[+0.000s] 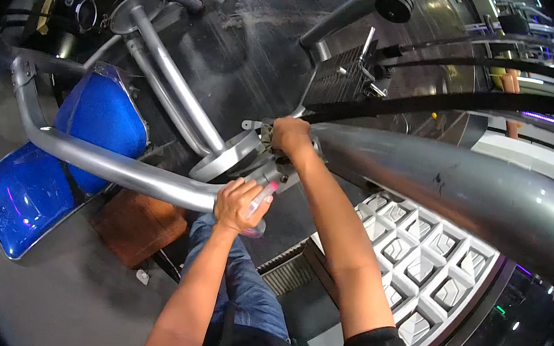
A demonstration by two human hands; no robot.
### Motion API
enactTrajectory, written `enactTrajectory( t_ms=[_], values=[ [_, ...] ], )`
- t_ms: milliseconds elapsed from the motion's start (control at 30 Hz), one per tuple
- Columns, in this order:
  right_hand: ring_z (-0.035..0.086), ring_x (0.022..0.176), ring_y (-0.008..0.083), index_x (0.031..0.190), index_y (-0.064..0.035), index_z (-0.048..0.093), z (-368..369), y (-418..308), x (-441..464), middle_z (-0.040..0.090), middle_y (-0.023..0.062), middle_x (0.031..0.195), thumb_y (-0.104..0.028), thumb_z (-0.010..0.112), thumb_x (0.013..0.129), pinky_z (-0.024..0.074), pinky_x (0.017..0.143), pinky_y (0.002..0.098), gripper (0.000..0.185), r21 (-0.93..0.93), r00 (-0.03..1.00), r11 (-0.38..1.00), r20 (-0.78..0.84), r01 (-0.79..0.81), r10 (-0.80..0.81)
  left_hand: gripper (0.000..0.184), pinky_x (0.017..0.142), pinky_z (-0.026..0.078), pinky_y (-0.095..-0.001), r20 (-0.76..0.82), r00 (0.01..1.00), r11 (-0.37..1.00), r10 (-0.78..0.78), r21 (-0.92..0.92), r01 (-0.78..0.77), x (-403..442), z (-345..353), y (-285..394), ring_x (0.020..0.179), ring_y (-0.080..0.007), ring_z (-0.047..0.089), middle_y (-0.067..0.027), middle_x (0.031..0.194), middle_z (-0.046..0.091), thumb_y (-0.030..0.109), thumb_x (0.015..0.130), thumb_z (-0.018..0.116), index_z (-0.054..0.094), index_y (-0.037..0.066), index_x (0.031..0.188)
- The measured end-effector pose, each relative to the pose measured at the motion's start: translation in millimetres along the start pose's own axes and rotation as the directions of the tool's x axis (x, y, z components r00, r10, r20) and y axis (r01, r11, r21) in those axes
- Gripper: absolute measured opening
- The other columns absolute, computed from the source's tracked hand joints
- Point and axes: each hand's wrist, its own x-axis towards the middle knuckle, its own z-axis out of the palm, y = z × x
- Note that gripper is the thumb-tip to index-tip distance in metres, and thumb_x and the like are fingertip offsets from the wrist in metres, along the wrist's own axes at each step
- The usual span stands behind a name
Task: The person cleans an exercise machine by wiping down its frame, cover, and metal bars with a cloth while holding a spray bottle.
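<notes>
My left hand [236, 204] is closed around a small clear bottle [260, 200] with a pink part at its top, beside the end of a bent grey metal tube [122, 167]. Farther up, my right hand [289, 136] is closed at the metal joint of the machine, with a crumpled greyish cloth [267, 135] showing at its left side. A round metal collar [228, 158] lies between the two hands and the twin grey bars. The thick grey tube [438, 180] runs from the joint to the right.
Blue shiny pads [104, 118] are at the left, above a brown block [140, 226]. A white panel with square recesses [423, 263] lies at the lower right. Black curved bars [459, 106] cross the upper right. A black weight [395, 3] is at the top.
</notes>
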Motion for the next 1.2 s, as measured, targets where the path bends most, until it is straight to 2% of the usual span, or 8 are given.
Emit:
enactTrajectory(
  t_ms=[333,400,633,800,933,1000,1100,1200],
  values=[
    [0.070,0.094,0.0286,0.093,-0.0111,0.075,-6.8,28.3,-49.0,0.071,0.0128,0.101,-0.022,0.062,0.086,0.0569,0.076,0.0379,0.019,-0.107,0.962,0.973,-0.163,0.205,-0.221,0.026,0.063,0.046,-0.0405,0.041,0.996,0.996,-0.083,-0.028,0.084,-0.4,-0.5,0.0,0.069,-0.0310,0.056,-0.0097,0.074,0.058,0.032,0.078,0.067,0.063,0.006,0.073],
    [0.067,0.094,0.0303,0.091,-0.0104,0.075,-3.6,42.6,-60.4,0.070,0.0111,0.099,-0.022,0.065,0.083,0.0555,0.079,0.0375,0.017,-0.131,0.916,0.972,-0.329,0.195,-0.228,0.026,0.065,0.047,-0.0402,0.085,0.992,0.995,-0.097,-0.018,0.099,0.6,-1.8,0.8,0.070,-0.0302,0.057,-0.0089,0.075,0.059,0.032,0.078,0.067,0.064,0.006,0.074],
    [0.068,0.088,0.0331,0.082,-0.0079,0.073,-8.0,35.8,-16.3,0.070,0.0116,0.084,-0.011,0.062,0.079,0.0566,0.074,0.0391,0.012,-0.175,0.967,0.984,-0.246,0.027,-0.070,0.023,0.061,0.046,-0.0382,0.041,0.999,0.998,-0.037,0.043,0.035,0.4,0.7,-0.1,0.066,-0.0255,0.055,-0.0041,0.072,0.056,0.034,0.079,0.067,0.063,0.012,0.072],
    [0.068,0.069,0.0311,0.068,-0.0084,0.070,34.3,43.3,23.1,0.068,0.0131,0.072,-0.010,0.062,0.073,0.0543,0.062,0.0407,0.010,-0.192,0.731,0.958,-0.620,0.213,-0.286,0.022,0.061,0.045,-0.0383,0.039,0.998,0.999,-0.041,0.018,0.040,-2.9,2.5,-1.8,0.068,-0.0260,0.057,-0.0034,0.073,0.059,0.032,0.075,0.069,0.069,0.011,0.080],
    [0.068,0.067,0.0297,0.067,-0.0089,0.069,16.3,33.1,2.5,0.068,0.0125,0.071,-0.010,0.061,0.075,0.0532,0.061,0.0417,0.012,-0.281,0.783,0.936,-0.525,0.212,-0.335,0.021,0.062,0.046,-0.0386,0.013,0.999,0.999,-0.052,0.011,0.052,-2.0,4.5,-1.5,0.069,-0.0265,0.058,-0.0035,0.075,0.060,0.033,0.075,0.069,0.069,0.012,0.080],
    [0.068,0.074,0.0310,0.074,-0.0077,0.070,-10.2,20.5,-27.2,0.068,0.0142,0.078,-0.010,0.060,0.077,0.0542,0.068,0.0426,0.011,-0.225,0.954,0.965,-0.234,0.135,-0.188,0.022,0.064,0.048,-0.0395,0.009,0.998,0.998,-0.062,-0.029,0.063,-1.6,3.4,-0.2,0.070,-0.0278,0.059,-0.0043,0.077,0.062,0.033,0.077,0.068,0.069,0.012,0.080],
    [0.068,0.087,0.0330,0.085,-0.0060,0.071,4.5,25.7,-57.0,0.068,0.0145,0.089,-0.011,0.061,0.078,0.0550,0.077,0.0424,0.013,-0.277,0.851,0.932,-0.404,0.234,-0.334,0.021,0.067,0.050,-0.0395,0.027,0.994,0.994,-0.101,-0.030,0.102,-2.9,2.4,0.8,0.073,-0.0263,0.061,-0.0026,0.080,0.063,0.035,0.079,0.068,0.070,0.014,0.081],
    [0.065,0.098,0.0341,0.093,-0.0083,0.071,-6.5,14.3,-73.6,0.066,0.0128,0.102,-0.015,0.065,0.078,0.0555,0.080,0.0432,0.018,-0.172,0.960,0.968,-0.181,0.184,-0.215,0.023,0.068,0.051,-0.0407,0.016,0.994,0.993,-0.107,-0.056,0.108,-2.5,2.5,-0.6,0.072,-0.0283,0.062,-0.0042,0.079,0.065,0.035,0.080,0.067,0.069,0.013,0.080]
  ],
)
